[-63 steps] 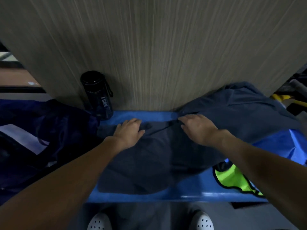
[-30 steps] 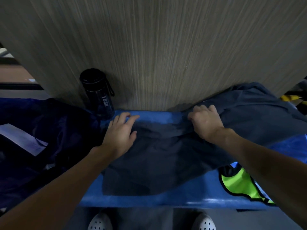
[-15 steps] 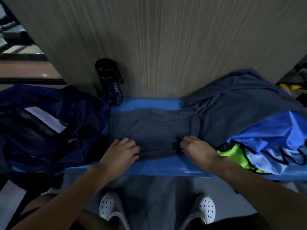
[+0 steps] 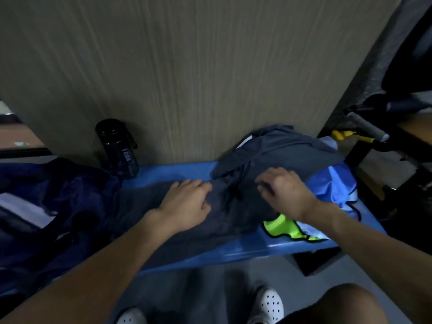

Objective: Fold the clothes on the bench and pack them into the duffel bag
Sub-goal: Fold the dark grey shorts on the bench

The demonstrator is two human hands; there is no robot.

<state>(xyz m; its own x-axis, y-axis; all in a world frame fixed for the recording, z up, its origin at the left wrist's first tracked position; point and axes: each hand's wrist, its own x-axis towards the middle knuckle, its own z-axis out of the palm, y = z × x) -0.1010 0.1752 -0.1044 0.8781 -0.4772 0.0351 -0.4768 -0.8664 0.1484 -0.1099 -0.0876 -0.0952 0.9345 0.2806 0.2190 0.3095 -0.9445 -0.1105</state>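
Note:
A dark grey garment (image 4: 233, 213) lies along the blue bench (image 4: 245, 251), its right part bunched up against the wall. My left hand (image 4: 187, 202) rests flat on its middle with the fingers slightly bent. My right hand (image 4: 282, 190) lies on the cloth just right of a dark drawstring (image 4: 233, 192), fingers curled down onto the fabric. Whether it pinches the cloth I cannot tell. The navy duffel bag (image 4: 51, 206) sits open at the bench's left end. A light blue garment (image 4: 332, 185) and a neon yellow-green one (image 4: 287, 228) lie at the right.
A black water bottle (image 4: 119, 148) stands on the bench against the wooden wall panel (image 4: 187, 66). Dark gym equipment with a grey handle (image 4: 367, 127) stands to the right of the bench. My white perforated shoes (image 4: 268, 305) are on the grey floor below.
Both hands moved from the near edge of the garment up to its middle, and the near part now lies folded over. The view shifted to the right.

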